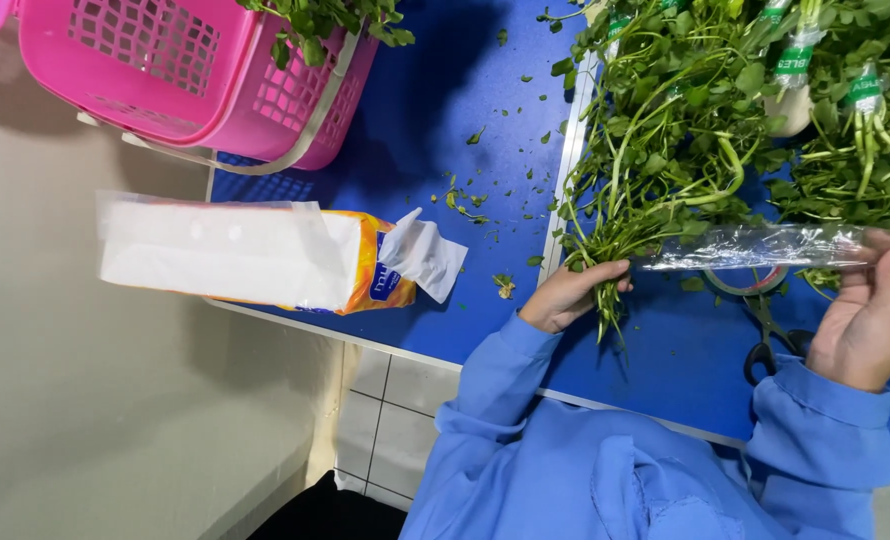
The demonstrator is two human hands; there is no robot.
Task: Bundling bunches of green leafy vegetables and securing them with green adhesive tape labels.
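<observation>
On the blue desk [445, 130], the left hand [565, 295] clenches a bunch of leafy green stems [645, 180]; the right hand [875, 320] grips a strip of clear plastic tape [755, 247] stretched between both hands.

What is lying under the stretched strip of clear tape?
Under the clear tape lie a tape roll, black scissors and green stems on the blue table. The right hand hides the scissors' other handle.
</observation>
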